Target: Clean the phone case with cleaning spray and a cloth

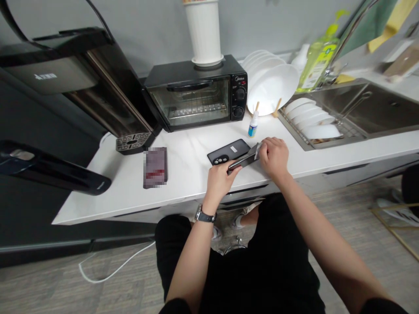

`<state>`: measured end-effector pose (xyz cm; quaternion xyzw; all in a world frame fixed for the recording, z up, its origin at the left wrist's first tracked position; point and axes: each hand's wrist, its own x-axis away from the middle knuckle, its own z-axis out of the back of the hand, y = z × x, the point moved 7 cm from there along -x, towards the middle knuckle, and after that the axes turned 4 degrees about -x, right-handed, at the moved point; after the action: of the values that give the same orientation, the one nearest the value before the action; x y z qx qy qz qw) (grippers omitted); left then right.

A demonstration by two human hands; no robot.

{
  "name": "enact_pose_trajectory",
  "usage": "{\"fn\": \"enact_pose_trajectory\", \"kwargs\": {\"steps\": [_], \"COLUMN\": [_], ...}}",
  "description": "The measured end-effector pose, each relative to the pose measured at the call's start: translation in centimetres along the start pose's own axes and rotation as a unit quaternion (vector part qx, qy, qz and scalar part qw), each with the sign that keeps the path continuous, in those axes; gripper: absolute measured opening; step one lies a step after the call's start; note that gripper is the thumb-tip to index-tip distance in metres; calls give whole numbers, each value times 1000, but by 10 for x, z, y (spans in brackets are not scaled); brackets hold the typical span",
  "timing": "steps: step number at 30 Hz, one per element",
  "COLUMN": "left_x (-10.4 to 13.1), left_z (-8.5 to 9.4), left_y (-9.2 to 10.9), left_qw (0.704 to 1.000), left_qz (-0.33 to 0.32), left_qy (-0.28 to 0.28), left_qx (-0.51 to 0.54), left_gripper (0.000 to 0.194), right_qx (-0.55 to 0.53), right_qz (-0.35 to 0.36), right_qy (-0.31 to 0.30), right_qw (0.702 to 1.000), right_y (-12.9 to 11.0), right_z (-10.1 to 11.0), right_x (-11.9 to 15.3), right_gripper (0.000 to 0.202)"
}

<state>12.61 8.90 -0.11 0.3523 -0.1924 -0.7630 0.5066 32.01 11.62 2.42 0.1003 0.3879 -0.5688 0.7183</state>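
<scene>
A dark phone (244,162) is held tilted over the white counter. My left hand (220,179), with a watch on its wrist, grips the phone's near left end. Closed at the far right end, my right hand (274,158) presses a pale cloth or wipe (258,151) against the phone. Just behind the phone, a black phone case (234,149) with camera openings lies on the counter. A small white spray bottle (253,125) with a blue label stands upright behind the case.
The counter (186,174) also bears a blurred-out dark flat item (156,168), a toaster oven (196,98), a dispenser machine (85,74) and racked plates (273,87). To the right is a sink (386,104) with bowls (310,117) and a green soap bottle (319,61).
</scene>
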Motion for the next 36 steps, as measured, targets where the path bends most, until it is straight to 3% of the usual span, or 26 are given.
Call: {"fn": "enact_pose_trajectory", "kwargs": {"steps": [1, 3, 8, 10, 13, 17, 19, 20, 22, 24, 27, 29, 32, 36], "left_x": [0, 0, -2, -1, -1, 1, 1, 1, 0, 0, -2, -3, -2, 0], "left_z": [0, -2, -8, -9, -7, -3, -2, -2, -3, -4, -8, -9, -8, -3], "left_y": [0, -2, -14, -16, -12, -3, -2, -2, -4, -7, -12, -14, -12, -5], "left_qw": [1000, 1000, 992, 990, 994, 1000, 1000, 1000, 1000, 999, 990, 984, 990, 1000], "left_qz": [0, -1, 20, 23, 23, -1, -3, -2, -1, 3, 13, 14, 14, 9], "left_qy": [3, 1, -31, -38, -30, 2, 11, 14, 15, 3, -29, -42, -33, 1], "left_qx": [-1, -16, -123, -135, -100, -15, -10, -10, -14, -50, -140, -170, -136, -16], "left_gripper": [16, 14, 20, 19, 13, 18, 18, 17, 17, 13, 16, 17, 16, 15], "right_qx": [-3, -25, -127, -134, -85, -21, -9, -8, -15, -40, -99, -121, -104, -39], "right_qz": [-8, 4, 121, 153, 144, -8, -77, -90, -70, -10, 90, 133, 144, 48], "right_qy": [9, 11, -56, -71, -68, -40, -29, -21, -5, 2, -46, -73, -82, -50], "right_qw": [1000, 1000, 983, 977, 984, 999, 997, 996, 997, 999, 990, 981, 981, 997], "right_y": [-1, -26, -128, -138, -100, -7, 18, 18, -4, -47, -113, -133, -112, -34], "right_z": [1, -2, -19, -19, -14, -3, 0, 1, 1, -2, -11, -15, -14, -6], "right_x": [-1, 5, 34, 38, 29, 5, -1, -2, 0, 8, 24, 32, 32, 14], "right_gripper": [32, 32, 31, 33, 34, 40, 41, 40, 37, 34, 32, 33, 36, 44]}}
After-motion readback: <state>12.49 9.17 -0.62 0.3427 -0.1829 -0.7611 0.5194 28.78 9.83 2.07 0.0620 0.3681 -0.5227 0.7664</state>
